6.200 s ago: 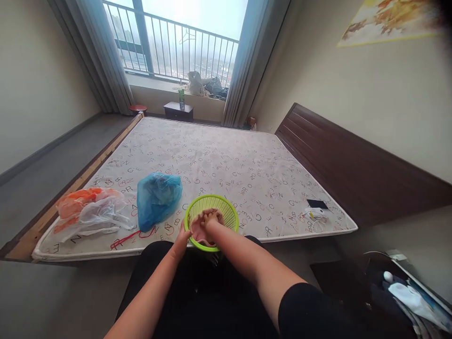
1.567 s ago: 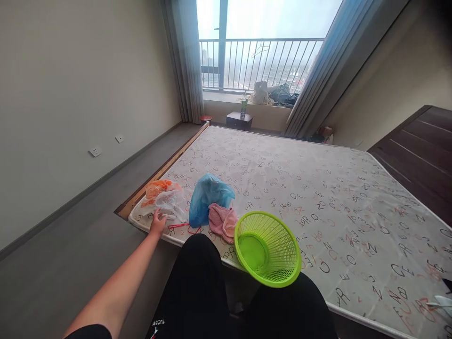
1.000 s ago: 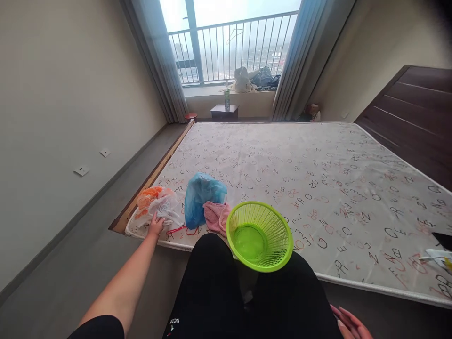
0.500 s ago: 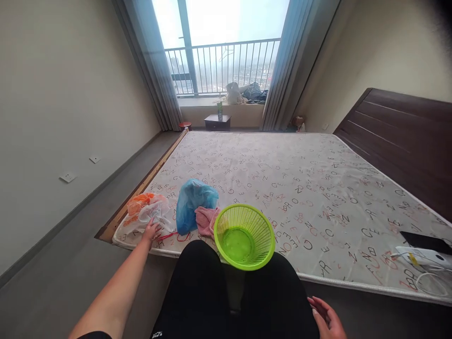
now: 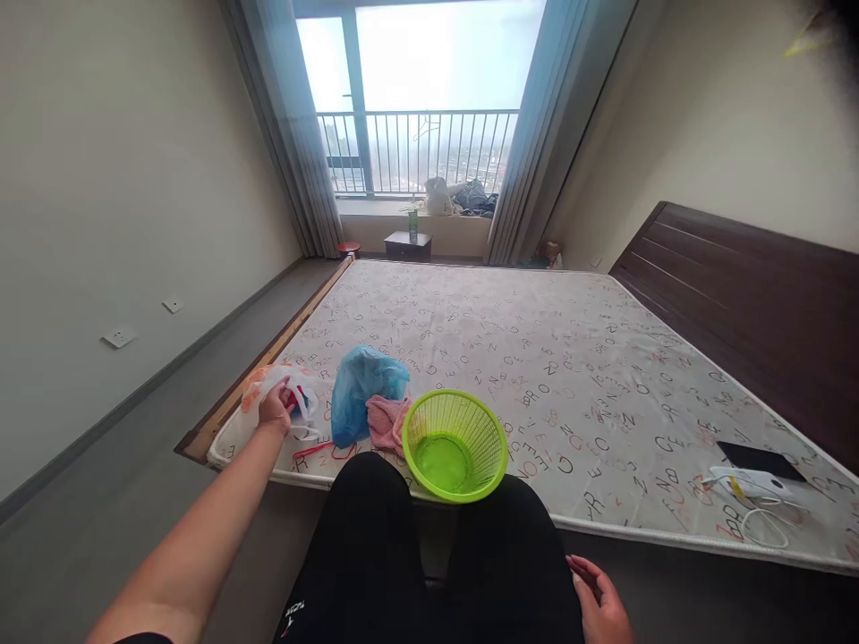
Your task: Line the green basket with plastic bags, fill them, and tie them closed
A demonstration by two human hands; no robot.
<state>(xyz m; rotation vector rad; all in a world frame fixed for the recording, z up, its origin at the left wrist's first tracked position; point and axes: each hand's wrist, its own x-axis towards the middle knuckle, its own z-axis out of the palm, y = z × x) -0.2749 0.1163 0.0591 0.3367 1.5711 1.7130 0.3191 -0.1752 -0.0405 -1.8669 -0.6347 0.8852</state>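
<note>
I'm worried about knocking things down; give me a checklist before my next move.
1. Left hand at the white plastic bag: ok.
2. Grip on the red-and-blue thing there: cannot tell.
3. Green basket fully on the mattress: cannot tell, its rim hides the edge.
4. Right hand clear of the basket: ok, beside the right leg.
5. Pink cloth outside the basket: ok, beside the blue bag.

This looks like a bedroom in a home: a wide, pale fabric mattress (image 5: pixel 463 313) printed with scattered letters fills the middle. Along the mattress's right side rises a dark brown, panelled wooden headboard (image 5: pixel 744 304). Beyond its far edge stand a small, dark, box-shaped nightstand (image 5: pixel 408 247) and a tall glass window (image 5: pixel 443 58), flanked by long grey fabric curtains (image 5: pixel 557 134). Left of the mattress, white rectangular wall sockets (image 5: pixel 119 338) show.
</note>
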